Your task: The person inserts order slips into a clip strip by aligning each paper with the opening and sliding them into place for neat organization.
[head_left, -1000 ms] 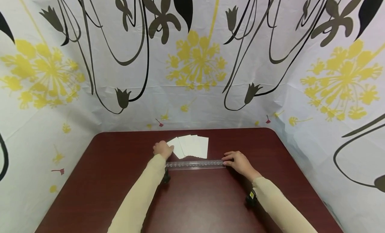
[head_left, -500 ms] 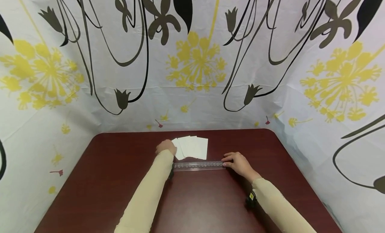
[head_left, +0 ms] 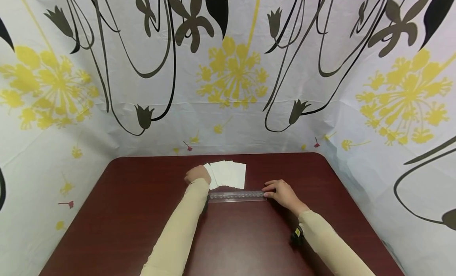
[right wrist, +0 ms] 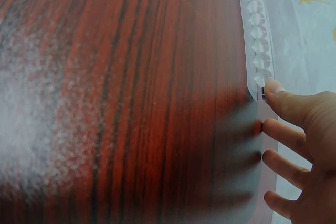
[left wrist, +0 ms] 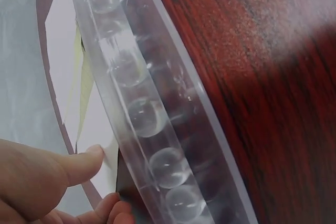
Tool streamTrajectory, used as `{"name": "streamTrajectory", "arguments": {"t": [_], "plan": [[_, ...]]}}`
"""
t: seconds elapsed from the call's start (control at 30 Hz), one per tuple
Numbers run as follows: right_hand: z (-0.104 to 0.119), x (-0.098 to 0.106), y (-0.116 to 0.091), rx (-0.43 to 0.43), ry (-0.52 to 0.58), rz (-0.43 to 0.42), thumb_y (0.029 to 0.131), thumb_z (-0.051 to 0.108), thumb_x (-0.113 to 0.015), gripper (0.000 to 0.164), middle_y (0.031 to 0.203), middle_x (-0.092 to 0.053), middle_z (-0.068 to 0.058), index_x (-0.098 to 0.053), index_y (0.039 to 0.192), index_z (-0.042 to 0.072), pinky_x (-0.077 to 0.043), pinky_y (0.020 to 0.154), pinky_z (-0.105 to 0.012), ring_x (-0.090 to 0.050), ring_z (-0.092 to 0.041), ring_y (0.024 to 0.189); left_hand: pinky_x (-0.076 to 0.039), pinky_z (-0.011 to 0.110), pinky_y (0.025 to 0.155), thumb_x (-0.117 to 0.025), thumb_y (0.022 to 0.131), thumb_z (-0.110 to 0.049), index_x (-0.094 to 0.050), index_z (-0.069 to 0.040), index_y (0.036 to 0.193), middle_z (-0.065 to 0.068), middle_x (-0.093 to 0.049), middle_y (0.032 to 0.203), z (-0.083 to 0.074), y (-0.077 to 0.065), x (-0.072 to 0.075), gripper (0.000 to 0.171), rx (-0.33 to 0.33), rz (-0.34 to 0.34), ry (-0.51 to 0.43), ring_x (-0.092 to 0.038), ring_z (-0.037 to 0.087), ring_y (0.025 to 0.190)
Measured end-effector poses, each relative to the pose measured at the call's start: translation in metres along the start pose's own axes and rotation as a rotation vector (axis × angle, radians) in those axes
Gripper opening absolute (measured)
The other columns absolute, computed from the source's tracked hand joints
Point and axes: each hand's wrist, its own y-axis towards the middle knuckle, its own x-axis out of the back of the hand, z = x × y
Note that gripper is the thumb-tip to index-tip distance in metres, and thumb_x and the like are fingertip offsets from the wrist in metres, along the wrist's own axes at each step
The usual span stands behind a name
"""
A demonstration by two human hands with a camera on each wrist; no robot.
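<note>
In the head view a long clear plastic strip (head_left: pixel 235 196) with a row of clear round bumps lies across the table. Just behind it several white cards (head_left: pixel 228 175) lie fanned and overlapping. My left hand (head_left: pixel 198 174) is at the left end of the fan; in the left wrist view its thumb (left wrist: pixel 86 163) lies on the face of a card (left wrist: pixel 102 119), with curled fingertips at that card's corner. My right hand (head_left: pixel 281 192) is at the strip's right end. In the right wrist view its thumb (right wrist: pixel 275 90) touches that end while the other fingers reach spread toward the tabletop.
A dark red wood-grain table (head_left: pixel 249 236) spans the lower scene, its rounded back edge close to a white cloth wall (head_left: pixel 228 125) printed with yellow and grey flowers. Black wrist devices, one (head_left: pixel 297 234) by the right sleeve, hang under both forearms.
My left hand has shifted right over the leftmost card, covering more of it and of the strip's left end. My right hand and the strip stay in place.
</note>
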Motion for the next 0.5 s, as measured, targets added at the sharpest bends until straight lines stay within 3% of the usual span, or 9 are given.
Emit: {"name": "streamTrajectory", "arguments": {"t": [0.5], "plan": [[-0.0003,-0.0018,-0.0005,0.006,0.001,-0.007,0.089,0.019,-0.072,0.021,0.13,-0.067,-0.013,-0.078,0.109,0.013,-0.05,0.099,-0.055,-0.057,-0.039,0.124,-0.05,0.052,0.079,-0.058,0.089,-0.012,-0.069,0.004,0.113,0.024,-0.07,0.112,0.0036,0.0008,-0.0013,0.03,0.011,0.013,-0.041,-0.064,0.039,0.101]]}}
